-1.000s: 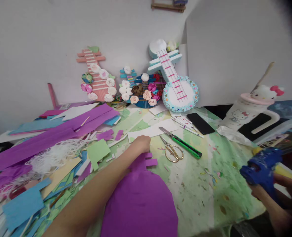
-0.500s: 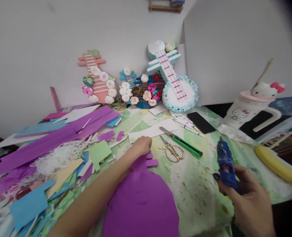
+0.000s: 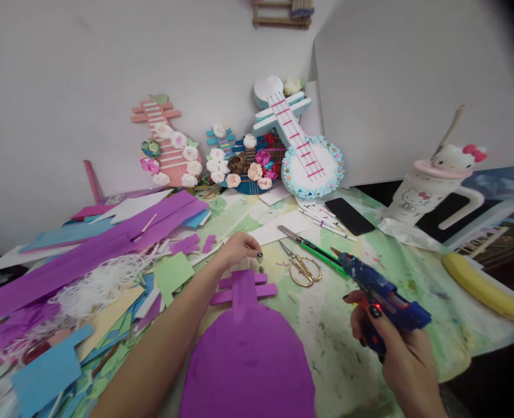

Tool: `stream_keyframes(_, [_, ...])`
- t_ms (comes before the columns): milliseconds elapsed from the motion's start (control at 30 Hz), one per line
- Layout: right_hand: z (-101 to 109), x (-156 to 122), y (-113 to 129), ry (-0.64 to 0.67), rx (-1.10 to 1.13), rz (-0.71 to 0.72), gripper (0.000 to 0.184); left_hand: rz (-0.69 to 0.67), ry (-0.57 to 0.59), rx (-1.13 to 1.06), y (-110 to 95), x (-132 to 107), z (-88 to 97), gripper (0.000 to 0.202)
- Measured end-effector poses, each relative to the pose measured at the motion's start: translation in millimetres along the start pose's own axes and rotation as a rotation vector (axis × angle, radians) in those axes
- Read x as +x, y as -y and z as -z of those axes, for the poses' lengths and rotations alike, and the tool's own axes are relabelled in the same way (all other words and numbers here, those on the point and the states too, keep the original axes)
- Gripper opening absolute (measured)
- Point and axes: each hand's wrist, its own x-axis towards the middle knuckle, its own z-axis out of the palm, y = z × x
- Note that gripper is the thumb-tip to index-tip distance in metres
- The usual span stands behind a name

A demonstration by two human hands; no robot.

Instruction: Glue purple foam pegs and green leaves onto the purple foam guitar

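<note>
A purple lute-shaped cutout point(image 3: 248, 360) lies flat in front of me, with short crossbars on its neck. My left hand point(image 3: 239, 248) hovers just beyond the top of that neck, fingers curled together; whatever may be between the fingertips is too small to make out. In my right hand point(image 3: 398, 348) is a blue hot glue gun point(image 3: 376, 284) with a lit red light, its nozzle pointing up and left. Gold-handled scissors point(image 3: 304, 270) and a green utility knife point(image 3: 318, 251) lie between my two hands.
Paper scraps and white shredded strands point(image 3: 96, 284) cover the left side. Decorated lute models point(image 3: 311, 168) lean against the wall. On the right are a phone point(image 3: 350, 215), a tumbler point(image 3: 426, 194) and a banana point(image 3: 483, 284).
My left hand has lifted off the cutout's neck and moved slightly back, uncovering its crossbars. My right hand has turned the glue gun from near upright to leaning left, its tip closer to the knife.
</note>
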Motion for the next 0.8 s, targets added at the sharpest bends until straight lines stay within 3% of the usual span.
stream_keyframes(133, [-13, -6, -4, 0.094, -0.013, -0.006, 0.025, 0.001, -0.061, -0.31, -12, -18, 4.0, 0.013])
stream_keyframes(267, [-25, -12, -9, 0.16, -0.147, 0.056, 0.021, 0.005, -0.006, -0.559, -27, -39, -2.6, 0.015])
stream_keyframes(500, [-36, -15, -4, 0.142, -0.377, 0.19, 0.016, 0.027, -0.024, -0.569, -42, -57, -12.2, 0.012])
stream_keyframes(800, [-35, -14, -2, 0.189, -0.435, 0.182, 0.022, 0.012, -0.087, -0.6, -49, -66, -14.1, 0.012])
